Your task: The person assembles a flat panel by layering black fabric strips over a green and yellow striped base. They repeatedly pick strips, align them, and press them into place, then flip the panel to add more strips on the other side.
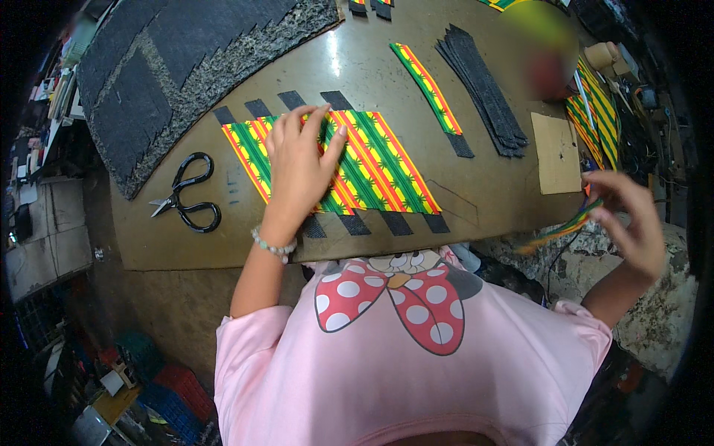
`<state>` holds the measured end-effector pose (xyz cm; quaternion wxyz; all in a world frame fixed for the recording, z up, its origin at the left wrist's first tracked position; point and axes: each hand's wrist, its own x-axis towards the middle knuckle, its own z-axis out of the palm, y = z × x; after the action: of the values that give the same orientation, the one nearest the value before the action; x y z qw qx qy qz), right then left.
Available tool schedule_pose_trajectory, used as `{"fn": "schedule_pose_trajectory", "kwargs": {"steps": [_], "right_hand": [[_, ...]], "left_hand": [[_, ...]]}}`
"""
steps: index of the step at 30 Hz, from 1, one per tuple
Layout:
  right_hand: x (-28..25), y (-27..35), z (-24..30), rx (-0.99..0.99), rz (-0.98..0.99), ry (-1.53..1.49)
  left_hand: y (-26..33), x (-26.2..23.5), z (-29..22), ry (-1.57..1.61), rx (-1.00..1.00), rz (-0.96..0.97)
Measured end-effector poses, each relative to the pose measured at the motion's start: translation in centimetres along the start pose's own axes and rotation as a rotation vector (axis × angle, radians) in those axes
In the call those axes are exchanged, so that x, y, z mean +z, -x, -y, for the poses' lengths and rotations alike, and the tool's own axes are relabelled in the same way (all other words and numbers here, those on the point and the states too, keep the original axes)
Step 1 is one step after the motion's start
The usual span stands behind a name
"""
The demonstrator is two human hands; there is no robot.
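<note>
My left hand lies on a slanted patch of striped fabric in green, yellow and red with leaf shapes. Its fingers are apart and hold nothing. Ends of black strips poke out from the patch's far and near edges. Off the table's right side, my right hand is closed on one end of a narrow striped fabric strip. The strip's free end trails leftward and is blurred by motion. Beyond the patch, a striped strip rests on the table with a black end showing.
Black-handled scissors lie open on the brown table, left of the patch. A bundle of black strips lies far right, near a cardboard piece. Striped fabric is at the right edge. A dark sheet-covered board occupies the far left.
</note>
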<state>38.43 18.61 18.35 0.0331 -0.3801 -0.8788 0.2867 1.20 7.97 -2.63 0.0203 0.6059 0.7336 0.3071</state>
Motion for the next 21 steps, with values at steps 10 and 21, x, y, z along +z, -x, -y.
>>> {"fn": "schedule_pose_trajectory", "kwargs": {"steps": [10, 21], "right_hand": [[11.7, -21.5, -4.3, -0.336, -0.253, 0.098], [18.0, -22.1, 1.8, -0.325, 0.321, -0.388]], "left_hand": [[-1.2, 0.5, 1.5, -0.071, 0.042, 0.058], [-2.0, -1.9, 1.2, 0.308, -0.143, 0.157]]}}
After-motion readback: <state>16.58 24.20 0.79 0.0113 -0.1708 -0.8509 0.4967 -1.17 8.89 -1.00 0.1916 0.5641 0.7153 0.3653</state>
